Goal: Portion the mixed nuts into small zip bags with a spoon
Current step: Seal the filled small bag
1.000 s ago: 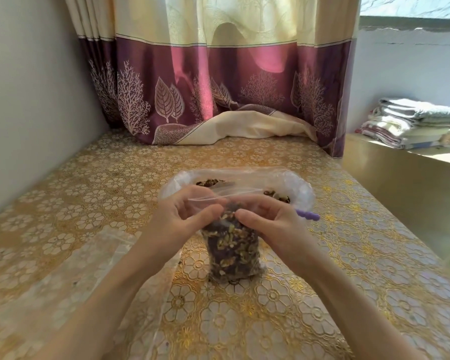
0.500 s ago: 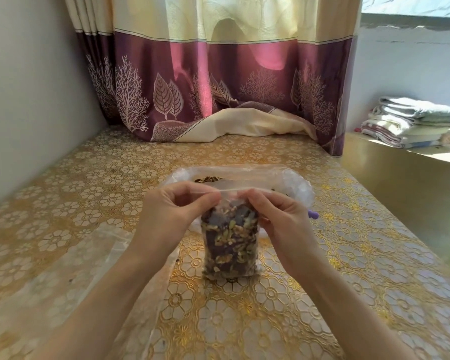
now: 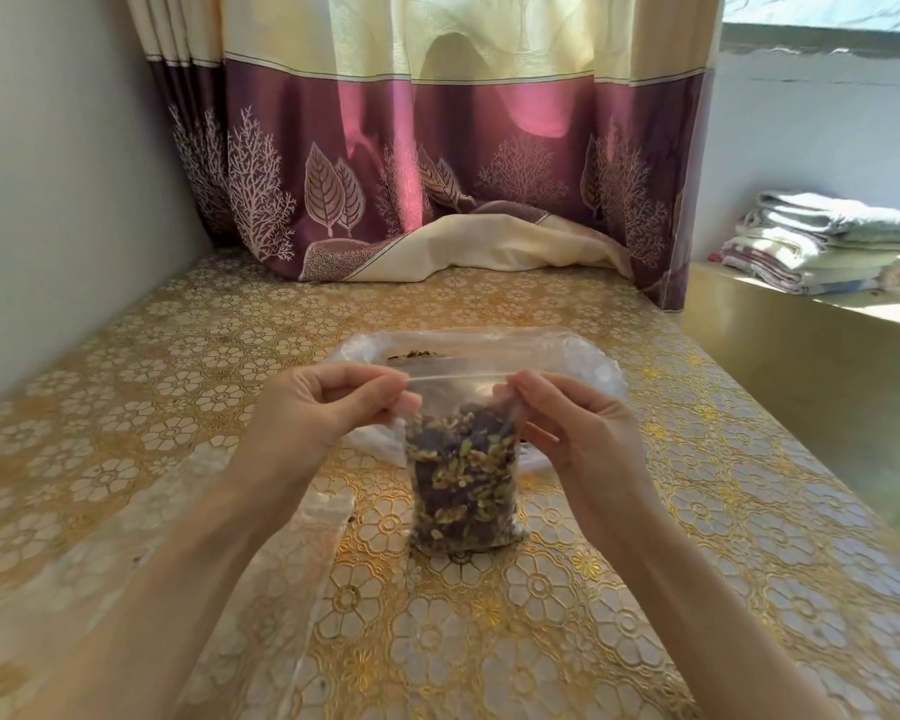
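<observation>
Patterned curtain (image 3: 437,163), folded blankets (image 3: 822,241)

place: home, lived-in room | worktop: gold floral vinyl-covered worktop (image 3: 178,366) against plain wall | window: cream-and-purple leaf-patterned fabric curtain (image 3: 437,148) | side: stack of folded pale blankets (image 3: 822,241) on a sunlit ledge

the gold floral-patterned tablecloth (image 3: 567,589) lies bare in front of and to the right of the small clear zip bag of mixed nuts (image 3: 463,485). directly behind it sits a large crumpled clear plastic bag (image 3: 588,366); flat clear plastic sheets (image 3: 261,553) cover the near left; the purple-and-cream curtain (image 3: 437,163) blocks the far edge.
</observation>
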